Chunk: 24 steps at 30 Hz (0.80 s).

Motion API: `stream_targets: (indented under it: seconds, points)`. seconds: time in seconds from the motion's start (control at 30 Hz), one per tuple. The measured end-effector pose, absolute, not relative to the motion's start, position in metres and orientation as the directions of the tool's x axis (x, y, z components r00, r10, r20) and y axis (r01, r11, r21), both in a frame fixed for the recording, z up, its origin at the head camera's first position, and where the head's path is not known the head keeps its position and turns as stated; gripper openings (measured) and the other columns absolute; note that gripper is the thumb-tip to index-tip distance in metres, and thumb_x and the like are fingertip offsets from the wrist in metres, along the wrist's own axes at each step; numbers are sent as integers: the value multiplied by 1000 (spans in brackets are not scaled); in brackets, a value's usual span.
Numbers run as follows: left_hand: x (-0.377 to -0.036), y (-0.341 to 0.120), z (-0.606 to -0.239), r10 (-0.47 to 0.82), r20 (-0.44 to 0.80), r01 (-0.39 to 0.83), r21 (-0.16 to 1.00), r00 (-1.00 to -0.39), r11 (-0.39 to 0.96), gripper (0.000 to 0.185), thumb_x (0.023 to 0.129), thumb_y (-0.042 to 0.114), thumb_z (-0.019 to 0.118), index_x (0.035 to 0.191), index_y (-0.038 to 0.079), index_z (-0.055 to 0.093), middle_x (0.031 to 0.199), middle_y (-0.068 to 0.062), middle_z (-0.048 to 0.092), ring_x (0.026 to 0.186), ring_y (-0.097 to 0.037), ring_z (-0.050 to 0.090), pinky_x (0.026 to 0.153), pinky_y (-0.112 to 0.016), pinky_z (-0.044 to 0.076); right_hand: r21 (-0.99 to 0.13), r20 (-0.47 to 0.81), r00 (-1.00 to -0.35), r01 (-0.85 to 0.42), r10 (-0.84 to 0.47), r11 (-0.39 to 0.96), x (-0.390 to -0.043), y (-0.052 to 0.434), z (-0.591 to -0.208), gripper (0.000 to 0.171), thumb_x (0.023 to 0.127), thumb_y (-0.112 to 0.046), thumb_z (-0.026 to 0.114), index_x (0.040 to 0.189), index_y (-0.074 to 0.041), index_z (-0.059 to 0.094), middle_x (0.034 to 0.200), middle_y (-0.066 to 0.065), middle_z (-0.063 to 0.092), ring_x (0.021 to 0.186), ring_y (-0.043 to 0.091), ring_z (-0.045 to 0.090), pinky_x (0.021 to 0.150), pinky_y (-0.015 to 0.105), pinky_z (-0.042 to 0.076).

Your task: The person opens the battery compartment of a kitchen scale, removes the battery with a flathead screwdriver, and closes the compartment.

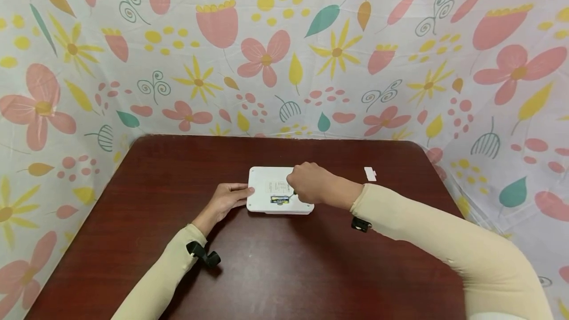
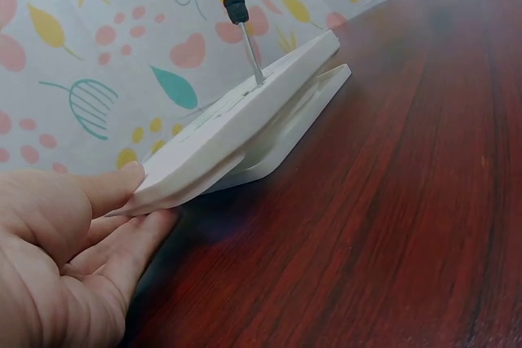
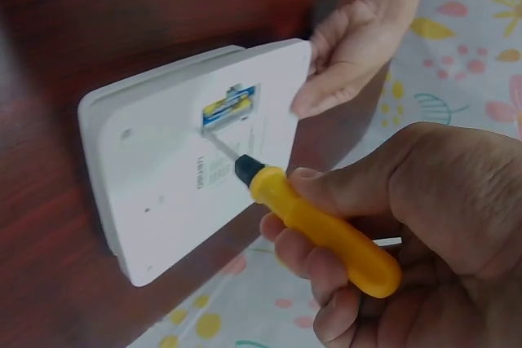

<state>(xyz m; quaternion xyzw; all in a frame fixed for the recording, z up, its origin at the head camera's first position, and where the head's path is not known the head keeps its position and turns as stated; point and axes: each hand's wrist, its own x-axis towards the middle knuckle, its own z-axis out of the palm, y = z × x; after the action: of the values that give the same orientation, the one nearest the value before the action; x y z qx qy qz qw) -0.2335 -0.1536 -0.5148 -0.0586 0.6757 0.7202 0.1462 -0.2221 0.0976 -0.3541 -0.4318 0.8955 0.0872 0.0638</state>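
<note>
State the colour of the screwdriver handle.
The screwdriver handle is yellow, with a black collar at its front end; the right wrist view shows it best.

A white device [image 1: 260, 178] lies on the dark red worktop [image 1: 249, 270], its label [image 1: 275, 187] and inset batteries [image 1: 280, 200] facing up. The left hand [image 1: 226, 198] grips the device's left edge; the right hand [image 1: 313, 182], over the device's right part, holds a thin tool [image 1: 292, 194] beside the batteries. Right of the device lies a small white piece [image 1: 370, 174]; behind the device hangs a flowered curtain [image 1: 311, 58].

Long cream sleeves [image 1: 435, 233], snug-cuffed; black curved bracket [image 1: 196, 249] on left, small black block [image 1: 360, 224] on right; hands [image 1: 224, 199] bare.
</note>
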Motion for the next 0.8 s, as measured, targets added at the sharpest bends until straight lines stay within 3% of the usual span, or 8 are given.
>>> stream_targets:
  seconds: [0.33, 0.53, 0.8]
  points:
    - [-233, -154, -515, 128, -286, -291, 956, -950, -24, 45, 94, 7, 75, 131, -14, 60, 126, -27, 66, 101, -20, 71, 90, -33, 62, 111, -277, -648, -755, -709, 646, -230, 83, -351, 37, 88, 1, 62, 64, -16, 41, 58, -5, 29, 54, 11, 28, 42, 24, 30]
    - [-232, -154, -514, 120, -285, -288, 957, -951, -14, 45, 94, 7, 74, 131, -14, 60, 128, -28, 65, 103, -21, 70, 90, -34, 62, 76, -316, -636, -756, -704, 650, -234, 85, -348, 33, 91, 0, 62, 67, -14, 45, 58, -4, 29, 52, 11, 26, 44, 24, 27]
    - [-231, -151, -512, 121, -270, -274, 962, -955, -13, 44, 94, 6, 74, 130, -15, 60, 125, -28, 66, 99, -19, 70, 89, -34, 62, 57, -318, -636, -753, -704, 655, -238, 96, -354, 29, 91, -3, 65, 69, -13, 51, 57, -5, 36, 53, 11, 33, 47, 23, 31]
